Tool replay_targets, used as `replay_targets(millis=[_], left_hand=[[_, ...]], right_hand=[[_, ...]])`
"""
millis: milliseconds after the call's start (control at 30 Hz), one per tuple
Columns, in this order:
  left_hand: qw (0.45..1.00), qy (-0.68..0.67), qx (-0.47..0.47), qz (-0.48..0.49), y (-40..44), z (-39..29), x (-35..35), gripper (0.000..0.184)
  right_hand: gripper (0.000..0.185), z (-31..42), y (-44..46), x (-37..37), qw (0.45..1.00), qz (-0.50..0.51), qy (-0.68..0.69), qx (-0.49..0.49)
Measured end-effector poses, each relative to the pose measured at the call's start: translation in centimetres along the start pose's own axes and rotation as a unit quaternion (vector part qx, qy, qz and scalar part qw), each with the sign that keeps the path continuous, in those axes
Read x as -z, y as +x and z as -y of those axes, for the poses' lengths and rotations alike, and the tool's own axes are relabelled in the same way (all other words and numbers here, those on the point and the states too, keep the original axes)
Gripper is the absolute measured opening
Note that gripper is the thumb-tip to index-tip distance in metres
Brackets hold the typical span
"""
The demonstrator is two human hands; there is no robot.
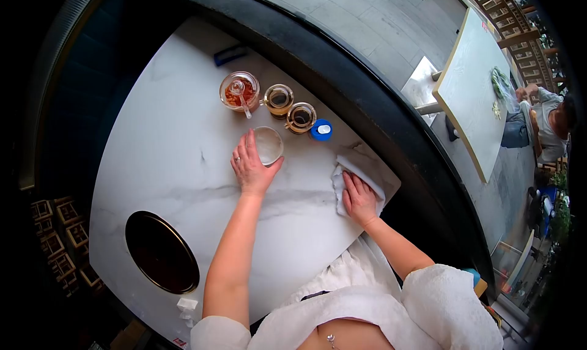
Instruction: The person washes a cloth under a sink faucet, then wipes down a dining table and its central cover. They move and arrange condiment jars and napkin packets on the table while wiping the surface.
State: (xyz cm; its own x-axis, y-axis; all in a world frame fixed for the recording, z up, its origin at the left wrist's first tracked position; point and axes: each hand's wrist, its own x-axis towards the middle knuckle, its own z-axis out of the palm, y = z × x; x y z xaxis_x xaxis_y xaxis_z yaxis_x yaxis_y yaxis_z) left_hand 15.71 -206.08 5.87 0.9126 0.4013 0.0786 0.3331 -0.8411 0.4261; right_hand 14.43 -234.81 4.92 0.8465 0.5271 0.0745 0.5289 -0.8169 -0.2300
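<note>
My left hand [250, 166] curls round the near-left side of a small round whitish container [269, 144], thumb on one side and fingers on the other. Whether it is a bowl or a lidded jar I cannot tell. At the table's right corner, my right hand [361, 197] presses on a crumpled white cloth [348, 191], fingers bent over it. Beyond the container stand a glass jar of red chili sauce [237, 93] with a spoon, two glass pots of dark liquid [279, 99] [301, 116], and a blue-capped container [321, 130].
The white marbled table [165, 148] has a dark round inset [161, 252] at lower left. A blue object [230, 55] lies near the far edge. Small white items [187, 305] sit near the front edge. Another person [550, 124] is at a second table [474, 93], holding greens.
</note>
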Motion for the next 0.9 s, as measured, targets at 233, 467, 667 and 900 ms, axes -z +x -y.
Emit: replay_targets(millis=[233, 467, 667, 900], left_hand=[[1.000, 0.022, -0.016, -0.004, -0.1, -0.1, -0.3, 0.097], [1.000, 0.006, -0.018, -0.007, -1.9, -1.1, -0.1, 0.096], [0.999, -0.033, 0.000, -0.021, -8.2, 0.0, 2.3, 0.094], [0.998, -0.034, -0.006, -0.054, -12.1, -0.4, 5.8, 0.097]], right_hand=[[0.042, 0.4, 10.6, -3.4, 0.986, -0.106, 0.108, -0.065], [0.037, -4.5, -3.1, -1.8, 0.976, -0.077, 0.061, -0.195], [0.051, 1.1, -5.8, -1.0, 0.994, -0.054, -0.001, -0.097], [0.046, 12.6, 0.8, -6.0, 0.953, -0.015, 0.233, 0.191]])
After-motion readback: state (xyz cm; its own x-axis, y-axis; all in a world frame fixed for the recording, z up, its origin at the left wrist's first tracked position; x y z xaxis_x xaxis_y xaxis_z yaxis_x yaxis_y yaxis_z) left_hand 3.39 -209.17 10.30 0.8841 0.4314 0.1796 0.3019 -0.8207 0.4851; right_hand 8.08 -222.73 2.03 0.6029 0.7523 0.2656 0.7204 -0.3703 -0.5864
